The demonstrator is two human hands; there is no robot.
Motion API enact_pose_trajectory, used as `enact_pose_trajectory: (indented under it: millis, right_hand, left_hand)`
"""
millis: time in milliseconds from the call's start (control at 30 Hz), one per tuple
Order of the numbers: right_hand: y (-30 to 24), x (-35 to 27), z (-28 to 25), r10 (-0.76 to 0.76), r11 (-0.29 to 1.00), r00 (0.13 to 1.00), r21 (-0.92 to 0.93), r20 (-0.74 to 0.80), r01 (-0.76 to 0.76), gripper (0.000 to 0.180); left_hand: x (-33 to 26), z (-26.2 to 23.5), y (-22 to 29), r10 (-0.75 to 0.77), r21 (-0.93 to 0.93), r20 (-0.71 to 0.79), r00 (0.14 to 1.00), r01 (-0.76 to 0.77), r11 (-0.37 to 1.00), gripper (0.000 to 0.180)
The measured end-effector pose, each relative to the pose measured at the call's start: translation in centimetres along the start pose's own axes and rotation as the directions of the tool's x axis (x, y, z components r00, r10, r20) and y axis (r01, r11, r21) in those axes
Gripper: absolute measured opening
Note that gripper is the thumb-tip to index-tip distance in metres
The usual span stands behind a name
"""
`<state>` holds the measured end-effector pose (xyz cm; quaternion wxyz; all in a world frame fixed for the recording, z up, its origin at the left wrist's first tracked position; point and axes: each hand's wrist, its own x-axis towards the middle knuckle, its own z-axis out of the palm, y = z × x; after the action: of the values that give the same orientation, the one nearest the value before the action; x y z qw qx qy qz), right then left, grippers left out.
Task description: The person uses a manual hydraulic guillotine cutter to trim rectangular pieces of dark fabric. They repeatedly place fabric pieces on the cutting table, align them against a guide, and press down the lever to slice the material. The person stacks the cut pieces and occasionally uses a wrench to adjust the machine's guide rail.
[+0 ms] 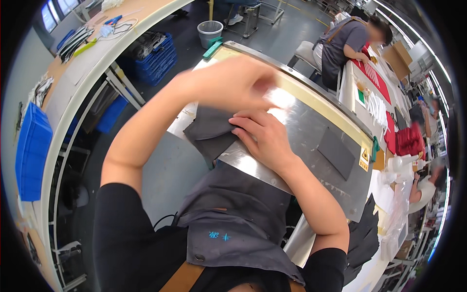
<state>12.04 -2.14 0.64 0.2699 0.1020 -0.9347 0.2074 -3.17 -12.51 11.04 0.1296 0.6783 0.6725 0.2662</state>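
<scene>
A dark grey piece of sheet material, folded or layered, lies at the left end of a shiny metal plate and hangs partly over its near edge. My right hand has its fingertips and thumb on the right edge of this piece, gripping it. Above it, my left hand is smeared by motion; its fingers are curled, but what they hold, if anything, does not show. Farther right on the plate rests a flat dark grey rectangular panel.
A yellow warning label marks the plate's right end. Dark sheet pieces are stacked at the lower right. Left stand a long bench with a blue bin and a blue crate. A grey bucket and a seated co-worker are beyond.
</scene>
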Motion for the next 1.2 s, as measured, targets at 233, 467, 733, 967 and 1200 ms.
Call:
enact_pose_trajectory:
  millis: [233,467,733,967,1200]
  right_hand:
    - [-0.9,0.4,0.0,0.065,0.997,0.994,0.048,-0.084,-0.061,0.018]
    - [-0.3,-0.4,0.3,-0.035,0.998,0.998,-0.046,-0.051,0.032,0.022]
    - [-2.1,-2.8,-3.4,-0.253,0.959,0.964,-0.110,0.077,0.261,0.018]
    - [5.4,-5.8,-12.9,0.434,0.869,0.866,-0.136,-0.248,-0.475,0.019]
    - [10.9,-8.1,-9.4,0.367,0.815,0.925,-0.446,-0.098,-0.371,0.038]
  left_hand:
    - [-10.0,6.0,-2.2,-0.086,0.200,-0.381,0.921,0.173,0.964,0.021]
    - [-6.1,-4.2,0.3,0.064,0.086,-0.929,0.363,0.043,0.995,0.016]
    - [9.7,11.2,0.5,0.158,0.433,-0.198,0.967,-0.059,0.900,0.017]
    - [10.0,10.3,1.2,0.093,0.072,0.102,0.990,-0.101,0.992,0.040]
    - [11.0,13.3,-3.5,0.216,0.379,-0.040,0.975,-0.185,0.906,0.059]
